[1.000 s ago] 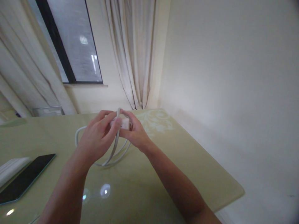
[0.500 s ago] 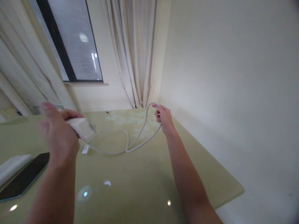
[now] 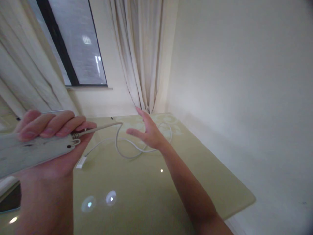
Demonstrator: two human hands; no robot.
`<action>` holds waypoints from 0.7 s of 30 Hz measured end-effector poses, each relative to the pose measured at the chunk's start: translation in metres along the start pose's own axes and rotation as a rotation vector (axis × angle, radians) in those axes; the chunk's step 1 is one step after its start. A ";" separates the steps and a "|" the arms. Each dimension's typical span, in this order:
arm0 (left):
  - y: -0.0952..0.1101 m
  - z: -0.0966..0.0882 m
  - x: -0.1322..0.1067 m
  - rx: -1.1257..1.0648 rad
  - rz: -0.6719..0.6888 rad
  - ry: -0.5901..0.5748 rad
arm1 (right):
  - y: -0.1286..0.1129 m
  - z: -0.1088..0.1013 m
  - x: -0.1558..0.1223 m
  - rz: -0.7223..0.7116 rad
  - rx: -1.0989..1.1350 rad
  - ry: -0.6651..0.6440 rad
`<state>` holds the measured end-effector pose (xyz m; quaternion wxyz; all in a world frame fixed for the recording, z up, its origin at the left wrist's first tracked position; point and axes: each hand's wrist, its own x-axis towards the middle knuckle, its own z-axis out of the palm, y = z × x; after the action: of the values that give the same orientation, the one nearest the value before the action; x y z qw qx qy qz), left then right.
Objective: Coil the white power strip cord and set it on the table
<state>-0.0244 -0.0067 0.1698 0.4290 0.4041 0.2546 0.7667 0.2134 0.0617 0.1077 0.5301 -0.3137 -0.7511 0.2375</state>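
Observation:
My left hand (image 3: pixel 52 143) is raised close to the camera, fingers wrapped round a white power adapter (image 3: pixel 29 153). Its white cable (image 3: pixel 127 143) leaves the adapter near my fingertips and loops loosely over the glossy green table (image 3: pixel 146 192). The cable's plug end (image 3: pixel 81 162) lies on the table just below my left hand. My right hand (image 3: pixel 148 132) hovers over the far loops of cable with fingers spread and nothing in them.
A dark phone or tablet (image 3: pixel 11 199) lies at the left edge, partly hidden by my left arm. Cream curtains (image 3: pixel 139 55) and a dark window (image 3: pixel 75 45) stand behind the table. A white wall (image 3: pixel 239 98) runs along the table's right edge.
My hands parted from the bundled cable. The left one lifted the adapter toward the camera; the right one pulled the cable out rightward, then let it drop on the table.

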 end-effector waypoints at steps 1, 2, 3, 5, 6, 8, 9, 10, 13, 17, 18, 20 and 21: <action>0.002 0.008 -0.007 -0.150 -0.049 -0.023 | -0.013 0.009 -0.002 -0.077 0.042 -0.059; 0.004 0.014 -0.013 -0.291 -0.095 -0.043 | -0.024 0.015 -0.005 -0.125 0.079 -0.124; 0.005 0.018 -0.016 -0.402 -0.127 -0.057 | -0.033 0.019 -0.007 -0.143 0.111 -0.184; 0.003 0.018 -0.016 -0.492 -0.142 -0.068 | -0.042 0.018 -0.011 -0.100 0.177 -0.283; 0.000 0.015 -0.012 -0.495 -0.141 -0.064 | -0.043 0.016 -0.011 -0.057 0.209 -0.296; -0.014 0.007 0.001 -0.431 -0.147 -0.016 | -0.040 0.009 -0.010 0.028 0.292 -0.211; -0.024 0.003 0.009 -0.368 -0.165 0.041 | -0.038 0.005 -0.008 0.062 0.347 -0.123; -0.037 -0.001 0.017 -0.297 -0.220 0.113 | -0.035 0.000 -0.005 0.091 0.403 -0.019; -0.086 -0.011 0.034 -0.097 -0.588 0.390 | -0.029 -0.013 0.001 0.161 0.503 0.251; -0.158 -0.024 0.034 0.039 -0.796 0.620 | -0.032 -0.028 0.003 0.192 0.505 0.440; -0.172 -0.029 0.033 0.061 -0.809 0.659 | -0.033 -0.030 0.003 0.191 0.512 0.465; -0.191 -0.039 0.030 0.073 -0.815 0.687 | -0.036 -0.032 0.002 0.189 0.540 0.481; -0.196 -0.044 0.030 0.064 -0.807 0.675 | -0.037 -0.032 0.002 0.186 0.557 0.478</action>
<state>0.0180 0.1160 0.0131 0.5716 0.0173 0.5371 0.6201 0.2350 0.0386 0.1447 0.7314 -0.2711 -0.4812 0.4000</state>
